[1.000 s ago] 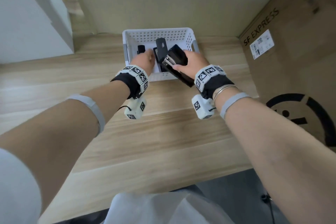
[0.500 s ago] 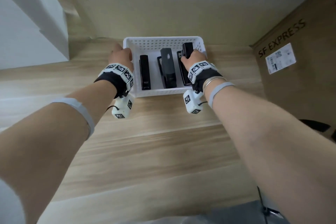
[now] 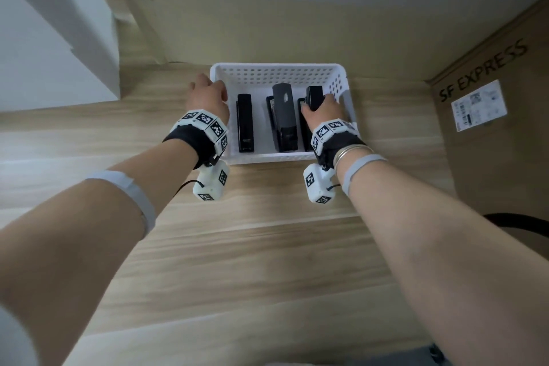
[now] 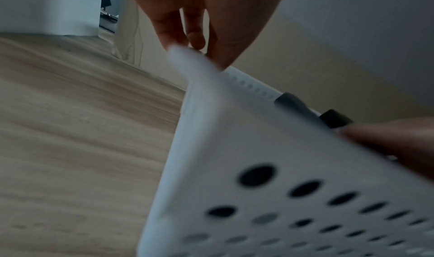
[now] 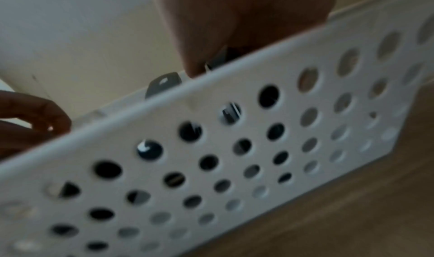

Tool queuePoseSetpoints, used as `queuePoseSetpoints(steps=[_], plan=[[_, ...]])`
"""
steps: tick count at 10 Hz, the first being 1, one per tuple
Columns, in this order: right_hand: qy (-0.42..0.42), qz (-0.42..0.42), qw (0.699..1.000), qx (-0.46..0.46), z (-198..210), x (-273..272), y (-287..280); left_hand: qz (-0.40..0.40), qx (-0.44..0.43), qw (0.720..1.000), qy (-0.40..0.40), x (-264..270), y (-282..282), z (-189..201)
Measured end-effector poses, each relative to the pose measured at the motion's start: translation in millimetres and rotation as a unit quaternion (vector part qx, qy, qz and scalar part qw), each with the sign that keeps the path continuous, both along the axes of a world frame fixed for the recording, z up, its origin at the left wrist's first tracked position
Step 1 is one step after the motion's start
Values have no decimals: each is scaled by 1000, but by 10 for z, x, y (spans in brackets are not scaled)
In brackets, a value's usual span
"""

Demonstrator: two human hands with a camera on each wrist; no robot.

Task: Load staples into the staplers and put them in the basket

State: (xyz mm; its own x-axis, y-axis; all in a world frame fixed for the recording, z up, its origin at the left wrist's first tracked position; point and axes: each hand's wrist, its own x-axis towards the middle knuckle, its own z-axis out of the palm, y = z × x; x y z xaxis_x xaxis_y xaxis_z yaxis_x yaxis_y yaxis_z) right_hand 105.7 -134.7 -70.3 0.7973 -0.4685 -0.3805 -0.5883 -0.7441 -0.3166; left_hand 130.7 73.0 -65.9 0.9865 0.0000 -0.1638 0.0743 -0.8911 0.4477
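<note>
A white perforated basket [image 3: 279, 67] stands at the far side of the wooden table [image 3: 267, 261]. Three black staplers lie in it side by side: a slim left one [image 3: 245, 123], a larger middle one [image 3: 283, 116] and a right one [image 3: 314, 93]. My right hand [image 3: 322, 110] reaches into the basket and grips the right stapler, hiding its near half. My left hand [image 3: 208, 95] holds the basket's left rim near the far corner. In the left wrist view its fingers [image 4: 173, 29] sit on the rim of the basket [image 4: 258, 140]. The right wrist view shows the basket's near wall [image 5: 211, 131], blurred.
A tall cardboard box [image 3: 490, 128] printed SF EXPRESS stands close to the basket's right side. A white panel [image 3: 44, 38] rises at the left, and a wall runs just behind the basket. Bare wood lies between the basket and the table's near edge.
My right hand has lowered the stapler from above the basket's near edge into its right side. My left hand moved from inside the basket to its left rim.
</note>
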Motion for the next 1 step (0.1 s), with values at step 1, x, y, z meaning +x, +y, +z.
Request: queuePoseSetpoints(steps=[1], plan=[[-113, -26, 992, 40, 158, 54, -11, -22, -25, 999, -43, -89, -116, 67]])
